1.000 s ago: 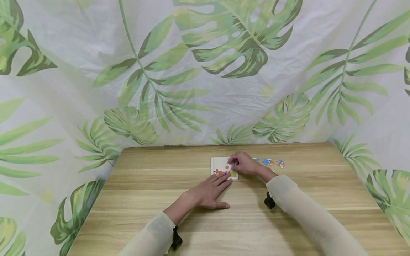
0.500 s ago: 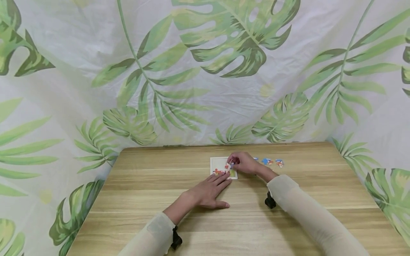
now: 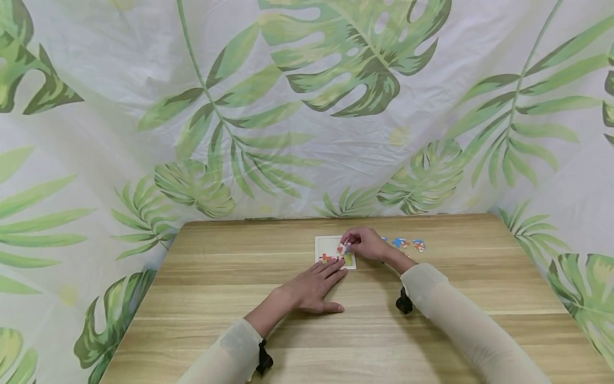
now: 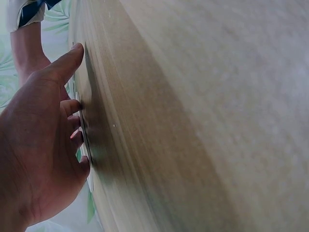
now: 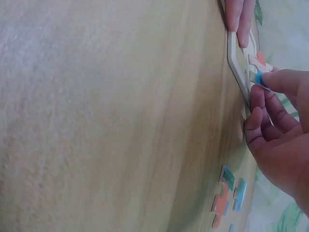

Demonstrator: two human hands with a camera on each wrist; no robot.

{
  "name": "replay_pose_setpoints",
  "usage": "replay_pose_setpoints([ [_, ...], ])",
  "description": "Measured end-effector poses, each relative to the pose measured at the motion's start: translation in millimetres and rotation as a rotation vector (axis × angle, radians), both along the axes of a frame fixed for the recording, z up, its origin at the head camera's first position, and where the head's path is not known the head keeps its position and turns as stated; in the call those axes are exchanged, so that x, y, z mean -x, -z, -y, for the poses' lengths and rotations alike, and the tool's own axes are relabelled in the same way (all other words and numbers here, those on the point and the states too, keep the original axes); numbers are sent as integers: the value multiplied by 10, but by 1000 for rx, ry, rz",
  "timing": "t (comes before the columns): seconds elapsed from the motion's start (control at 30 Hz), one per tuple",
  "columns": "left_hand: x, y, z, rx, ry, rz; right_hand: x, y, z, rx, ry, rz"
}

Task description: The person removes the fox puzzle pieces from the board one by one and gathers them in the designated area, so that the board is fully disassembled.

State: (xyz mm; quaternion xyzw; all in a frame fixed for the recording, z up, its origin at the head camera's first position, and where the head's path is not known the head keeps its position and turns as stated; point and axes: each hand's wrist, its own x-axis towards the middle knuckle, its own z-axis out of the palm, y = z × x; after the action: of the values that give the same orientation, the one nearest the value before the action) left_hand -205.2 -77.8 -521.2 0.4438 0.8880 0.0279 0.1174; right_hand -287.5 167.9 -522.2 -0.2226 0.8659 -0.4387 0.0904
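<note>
A square, pale-framed puzzle board (image 3: 328, 241) lies near the far edge of the table, with colourful pieces along its near side. My left hand (image 3: 309, 290) rests with fairly straight fingers over the board's near edge, its thumb spread out to the side. Thumb and fingers of my right hand (image 3: 368, 245) pinch a jigsaw piece (image 5: 259, 77) over the board's right part. White, blue and red patches show on that piece; whether it is fully seated cannot be told. Part of the board is hidden beneath both hands.
Several loose jigsaw pieces (image 3: 399, 243) lie right of the board, behind and beyond the right wrist; some show in the right wrist view as orange and blue pieces (image 5: 221, 199). A leaf-patterned cloth (image 3: 268, 133) hangs behind the wooden table (image 3: 230, 240).
The jigsaw piece has turned a little in my right fingertips and sits flatter against the board. Both hands have stayed almost in place.
</note>
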Motion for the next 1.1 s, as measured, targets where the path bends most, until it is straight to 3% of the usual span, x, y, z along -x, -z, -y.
replay_pose_setpoints([
  [0.57,-9,-8,8,-3,7,-4,-68,-123,-104,34,24,89],
  [1.1,-8,-18,5,-7,0,16,-164,-213,-335,14,-11,56],
])
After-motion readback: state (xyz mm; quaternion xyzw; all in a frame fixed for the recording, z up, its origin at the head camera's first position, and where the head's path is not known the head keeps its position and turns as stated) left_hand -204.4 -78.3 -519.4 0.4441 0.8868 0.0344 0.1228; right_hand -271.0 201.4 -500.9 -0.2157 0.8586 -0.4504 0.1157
